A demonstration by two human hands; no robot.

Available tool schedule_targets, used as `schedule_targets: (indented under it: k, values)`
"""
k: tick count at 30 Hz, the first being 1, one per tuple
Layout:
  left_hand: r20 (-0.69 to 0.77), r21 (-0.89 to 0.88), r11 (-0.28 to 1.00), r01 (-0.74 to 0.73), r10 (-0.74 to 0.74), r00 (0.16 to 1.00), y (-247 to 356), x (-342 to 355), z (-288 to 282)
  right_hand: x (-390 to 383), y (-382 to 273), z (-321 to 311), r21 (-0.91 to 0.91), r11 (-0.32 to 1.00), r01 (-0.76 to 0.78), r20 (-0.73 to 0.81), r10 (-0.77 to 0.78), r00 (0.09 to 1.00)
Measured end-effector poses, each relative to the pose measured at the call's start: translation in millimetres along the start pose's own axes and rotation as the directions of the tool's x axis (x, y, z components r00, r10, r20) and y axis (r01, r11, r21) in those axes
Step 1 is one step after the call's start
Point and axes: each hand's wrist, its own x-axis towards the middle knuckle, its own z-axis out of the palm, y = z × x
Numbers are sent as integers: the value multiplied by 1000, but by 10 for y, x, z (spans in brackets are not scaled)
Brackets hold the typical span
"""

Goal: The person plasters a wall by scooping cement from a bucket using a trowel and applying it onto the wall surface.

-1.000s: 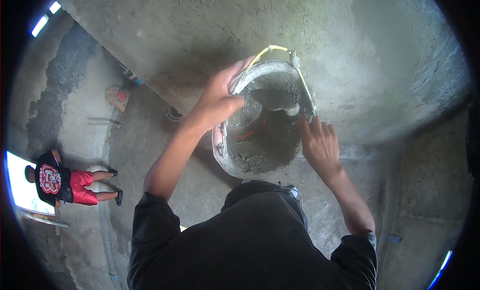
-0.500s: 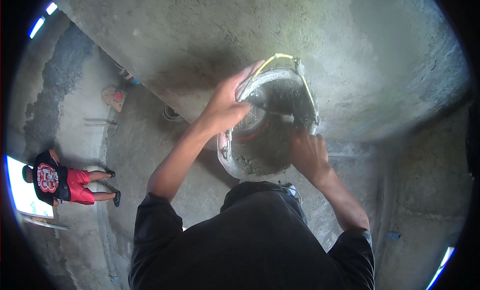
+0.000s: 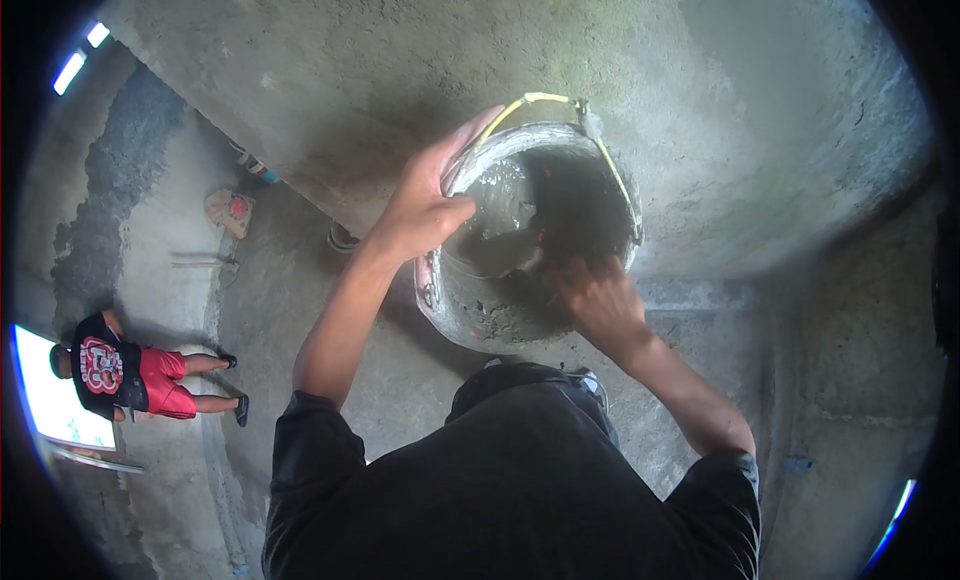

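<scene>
A mortar-coated bucket [image 3: 470,325] with a yellow handle [image 3: 530,97] is tilted so I look into its grimy interior, which has grey wet material and small reddish patches. My left hand [image 3: 425,205] is closed on its upper left rim, thumb over the edge. My right hand [image 3: 600,300] reaches into the lower right of the bucket with bent fingers; whatever they hold is hidden in shadow.
A rough concrete wall [image 3: 760,110] rises beyond the bucket. At left, a person [image 3: 115,365] in red shorts stands by a bright opening [image 3: 40,390]. Small containers [image 3: 255,165] and a stained sack [image 3: 230,213] lie beyond the wall's edge. My dark-clothed body fills the bottom.
My right hand has moved from the bucket's right rim leftward into the interior. The bucket dipped, then rose and shifted slightly left with my left hand on it.
</scene>
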Motion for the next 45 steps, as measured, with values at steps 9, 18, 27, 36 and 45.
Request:
schedule_targets:
  k: [9,18,27,36,45]
  values:
    - [-8,-66,997,-46,46,999,14,-49,-16,224,-214,-795,91,976,-199,-111,209,972]
    - [-44,-13,997,-70,70,997,64,-99,-2,106,99,-530,-247,902,-355,-30,359,933]
    - [19,77,994,-79,78,997,30,-115,132,448,-144,-285,-561,766,-313,23,392,919]
    - [25,-29,997,-76,77,997,23,-129,176,242,-354,-232,95,949,-301,100,292,951]
    - [8,-155,987,39,-38,999,39,-71,188,378,-164,-247,442,802,-401,189,354,916]
